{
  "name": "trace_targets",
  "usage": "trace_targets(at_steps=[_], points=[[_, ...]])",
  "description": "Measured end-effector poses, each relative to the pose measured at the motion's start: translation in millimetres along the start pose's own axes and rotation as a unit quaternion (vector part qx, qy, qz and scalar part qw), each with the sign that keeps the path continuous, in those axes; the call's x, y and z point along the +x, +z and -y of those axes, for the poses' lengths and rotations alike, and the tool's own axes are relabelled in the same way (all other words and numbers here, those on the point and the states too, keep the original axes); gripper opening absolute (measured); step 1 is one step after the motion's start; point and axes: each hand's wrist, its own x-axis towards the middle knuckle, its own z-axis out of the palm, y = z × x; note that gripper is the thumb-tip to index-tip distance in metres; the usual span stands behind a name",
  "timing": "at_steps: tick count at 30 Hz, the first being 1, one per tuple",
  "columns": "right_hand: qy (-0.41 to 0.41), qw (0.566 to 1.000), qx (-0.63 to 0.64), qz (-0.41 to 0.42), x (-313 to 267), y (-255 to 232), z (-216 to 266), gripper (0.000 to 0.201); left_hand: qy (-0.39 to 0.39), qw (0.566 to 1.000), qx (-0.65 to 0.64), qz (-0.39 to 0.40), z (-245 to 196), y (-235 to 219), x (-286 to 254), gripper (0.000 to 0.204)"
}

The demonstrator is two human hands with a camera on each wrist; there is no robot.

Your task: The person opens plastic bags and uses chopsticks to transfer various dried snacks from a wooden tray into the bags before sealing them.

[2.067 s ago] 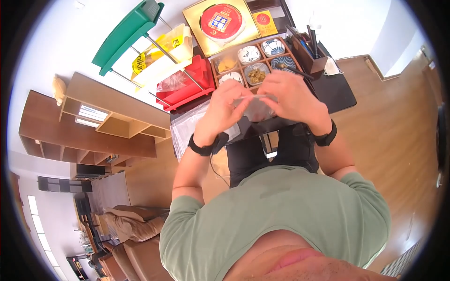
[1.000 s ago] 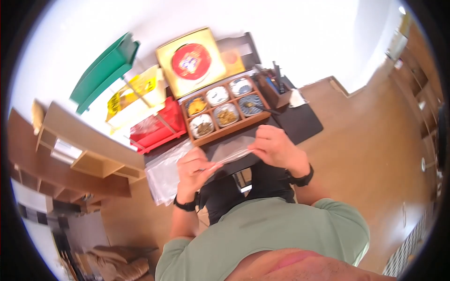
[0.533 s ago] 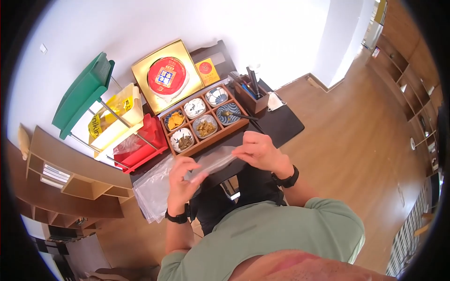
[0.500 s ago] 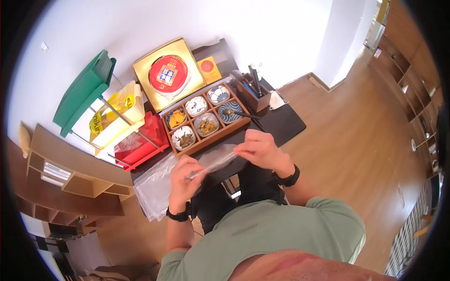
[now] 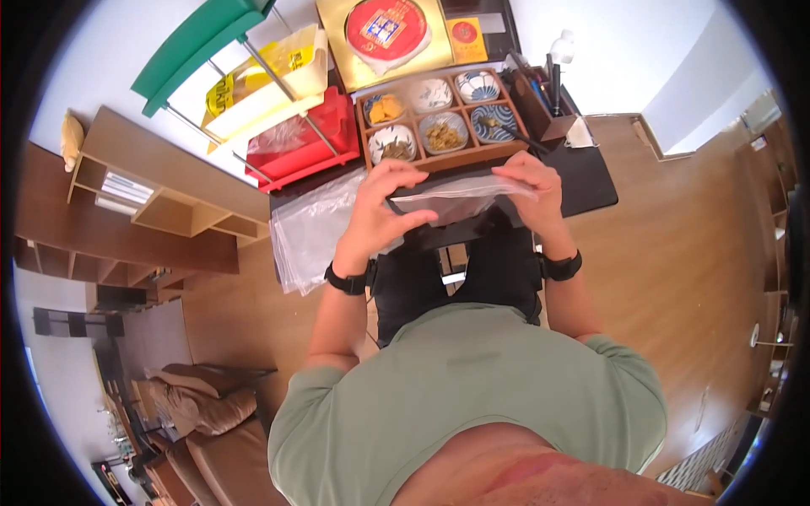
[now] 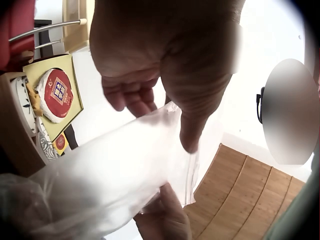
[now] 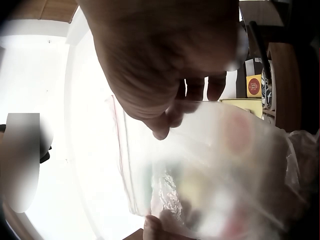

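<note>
Held up in front of the body is a clear plastic zip bag [image 5: 460,200], its zip edge showing as thin lines in both wrist views. My right hand [image 5: 537,190] pinches one end of it between thumb and fingers. At the other end, my left hand [image 5: 377,207] has its thumb and fingers spread apart, with the bag's edge between them. In the left wrist view the left thumb [image 6: 192,132] lies along the zip edge. Just beyond the hands, a wooden compartment tray [image 5: 472,157] holds small patterned bowls, some with yellow and brown dried pieces.
More clear bags [image 5: 316,223] lie flat on the dark table [image 5: 595,181] at the left. Behind them stands a rack with a red bin [image 5: 337,126]. A gold box [image 5: 337,42] with a red round package is at the back, a pen holder [image 5: 540,93] at the right.
Over the frames, my hands drew apart, stretching the bag between them. Since half a second ago the left fingers have spread away from the thumb; the right hand keeps its pinch. The head view shifted.
</note>
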Motion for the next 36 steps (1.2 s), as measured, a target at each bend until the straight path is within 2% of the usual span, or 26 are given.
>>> trace_targets(at_steps=[2, 3, 5, 7, 9, 10, 11, 13, 14, 18, 20, 23, 24, 26, 27, 29, 30, 33, 34, 36], points=[[-0.012, 0.999, 0.007, 0.036, -3, -2, -6, 0.035, -0.059, 0.995, 0.023, 0.077, 0, 0, -2, 0.027], [-0.006, 0.999, 0.010, 0.039, -3, 1, -7, 0.035, -0.066, 0.995, 0.023, 0.077, 9, 1, -6, 0.027], [-0.031, 0.998, 0.000, 0.055, -2, 6, -8, 0.049, -0.037, 0.994, 0.036, 0.100, 24, 2, -12, 0.030], [-0.008, 0.998, -0.014, 0.068, -4, 8, -10, 0.053, -0.029, 0.995, 0.036, 0.091, 29, 3, -14, 0.030], [0.023, 0.995, -0.053, 0.084, -5, 7, -22, 0.044, 0.019, 0.995, 0.020, 0.092, 30, 5, -12, 0.030], [0.026, 0.995, -0.040, 0.089, -9, 3, -41, 0.031, 0.014, 0.995, 0.017, 0.093, 31, 5, -12, 0.030], [0.032, 0.995, -0.040, 0.091, -10, 5, -45, 0.031, 0.017, 0.995, 0.012, 0.094, 32, 6, -13, 0.030], [0.109, 0.992, -0.066, 0.015, -11, 10, -49, 0.018, 0.018, 0.995, 0.006, 0.096, 35, 5, -14, 0.031], [0.125, 0.990, -0.063, -0.010, -11, 14, -48, 0.013, 0.041, 0.991, 0.051, 0.112, 37, 3, -14, 0.033], [0.194, 0.981, -0.010, -0.017, -14, 14, -61, 0.014, 0.096, 0.971, 0.151, 0.157, 37, 6, -16, 0.037], [0.226, 0.970, 0.071, -0.049, -16, 17, -68, 0.016, 0.098, 0.967, 0.156, 0.177, 31, 7, -17, 0.040], [0.261, 0.955, 0.119, -0.071, -17, 13, -68, 0.018, 0.085, 0.956, 0.181, 0.215, 25, 9, -17, 0.045], [0.262, 0.955, 0.121, -0.068, -17, 11, -71, 0.018, 0.070, 0.949, 0.200, 0.235, 23, 9, -18, 0.048], [0.255, 0.916, 0.296, -0.086, -15, 7, -78, 0.028, 0.053, 0.945, 0.204, 0.249, 17, 8, -18, 0.046], [0.256, 0.916, 0.299, -0.081, -17, 7, -80, 0.028, 0.039, 0.941, 0.205, 0.266, 16, 8, -19, 0.046], [0.197, 0.962, 0.189, -0.008, -20, 10, -76, 0.035, 0.031, 0.943, 0.203, 0.262, 19, 11, -22, 0.046], [0.197, 0.961, 0.192, -0.002, -22, 12, -77, 0.035, 0.026, 0.945, 0.197, 0.261, 22, 12, -24, 0.045], [0.207, 0.967, 0.114, 0.093, -28, 16, -85, 0.031, 0.019, 0.956, 0.164, 0.243, 26, 13, -28, 0.043], [0.206, 0.967, 0.116, 0.096, -29, 19, -87, 0.031, 0.017, 0.956, 0.166, 0.242, 31, 13, -29, 0.043], [0.183, 0.970, 0.145, 0.073, -32, 22, -89, 0.020, -0.036, 0.972, 0.130, 0.191, 38, 13, -32, 0.042]])
